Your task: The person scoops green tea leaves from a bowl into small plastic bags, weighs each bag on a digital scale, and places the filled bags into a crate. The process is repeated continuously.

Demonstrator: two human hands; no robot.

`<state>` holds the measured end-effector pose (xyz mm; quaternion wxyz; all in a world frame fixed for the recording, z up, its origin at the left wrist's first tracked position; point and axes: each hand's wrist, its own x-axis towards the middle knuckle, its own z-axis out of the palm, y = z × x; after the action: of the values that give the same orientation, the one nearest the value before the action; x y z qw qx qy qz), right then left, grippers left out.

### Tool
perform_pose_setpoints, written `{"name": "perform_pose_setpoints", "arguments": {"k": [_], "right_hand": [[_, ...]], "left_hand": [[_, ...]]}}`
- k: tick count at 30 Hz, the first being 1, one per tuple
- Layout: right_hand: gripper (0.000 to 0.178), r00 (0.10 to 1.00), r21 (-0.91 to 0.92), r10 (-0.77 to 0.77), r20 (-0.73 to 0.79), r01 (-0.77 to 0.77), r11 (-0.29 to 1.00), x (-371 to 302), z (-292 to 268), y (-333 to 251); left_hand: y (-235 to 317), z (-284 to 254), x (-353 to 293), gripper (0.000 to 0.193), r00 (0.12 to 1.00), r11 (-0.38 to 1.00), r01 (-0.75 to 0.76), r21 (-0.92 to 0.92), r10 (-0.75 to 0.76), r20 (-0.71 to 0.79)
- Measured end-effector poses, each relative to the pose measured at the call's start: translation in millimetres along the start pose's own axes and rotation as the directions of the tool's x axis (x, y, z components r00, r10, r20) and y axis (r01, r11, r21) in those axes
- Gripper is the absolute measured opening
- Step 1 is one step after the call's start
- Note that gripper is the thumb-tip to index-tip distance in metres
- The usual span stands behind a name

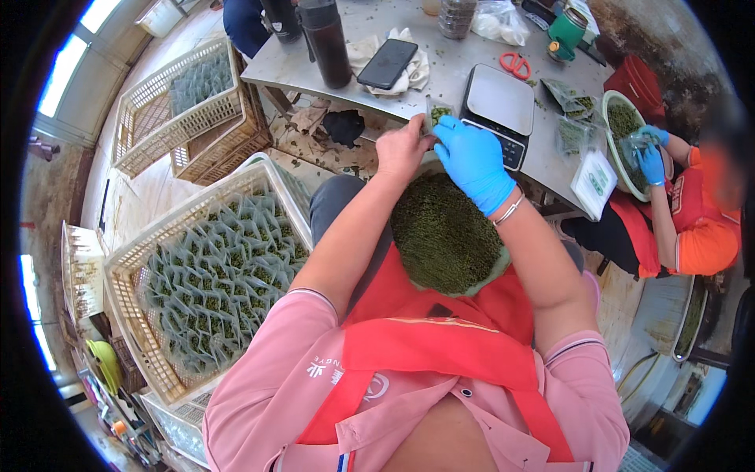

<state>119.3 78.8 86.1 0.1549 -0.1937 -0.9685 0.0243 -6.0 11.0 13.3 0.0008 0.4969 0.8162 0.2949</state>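
My bare left hand [401, 148] pinches the edge of a small clear plastic bag [439, 112] that has green bits in it. Beside it, my right hand [474, 164], in a blue glove, is closed on the same bag; its fingers cover part of it. Below both hands, a pale round basin [503, 259] sits at my lap, heaped with small dark green grains [444, 228]. Just right of the bag stands a digital scale [501, 102] with a bare metal plate, on the steel table [366, 16].
To my left, a plastic crate [126, 271] holds many upright filled bags; more crates [134, 130] stand behind. A phone [388, 64], dark bottle [324, 47] and red scissors [515, 65] lie or stand on the table. At right, a gloved co-worker [684, 197] handles a bag over another basin [609, 118].
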Motion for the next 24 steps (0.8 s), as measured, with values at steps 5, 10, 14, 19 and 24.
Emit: {"name": "perform_pose_setpoints", "arguments": {"k": [5, 10, 14, 19, 24], "right_hand": [[0.019, 0.993, 0.032, 0.092, 0.074, -0.095, 0.995, 11, 39, 2], [0.025, 1.000, 0.062, 0.013, 0.027, -0.015, 0.998, 0, 15, -11], [0.024, 0.978, 0.081, 0.156, 0.140, -0.169, 0.982, -2, 44, -7], [0.027, 0.999, 0.483, 0.018, -0.026, -0.003, 0.876, -23, 13, 16], [0.040, 0.762, 0.937, 0.643, 0.079, -0.277, 0.213, -100, -26, 93]], "left_hand": [[1, 0, -3, 0.056, 1.000, 0.998, 0.016, -0.064, -0.015, 0.013], [-4, -4, -6, 0.056, 0.995, 0.993, -0.088, -0.079, 0.083, -0.062], [-13, 8, -8, 0.058, 0.969, 0.973, -0.230, 0.008, 0.230, -0.092], [-1, -1, -10, 0.054, 0.996, 0.994, -0.076, -0.074, 0.079, 0.039], [-8, 4, -7, 0.062, 0.990, 0.910, 0.138, -0.391, -0.134, 0.039]]}}
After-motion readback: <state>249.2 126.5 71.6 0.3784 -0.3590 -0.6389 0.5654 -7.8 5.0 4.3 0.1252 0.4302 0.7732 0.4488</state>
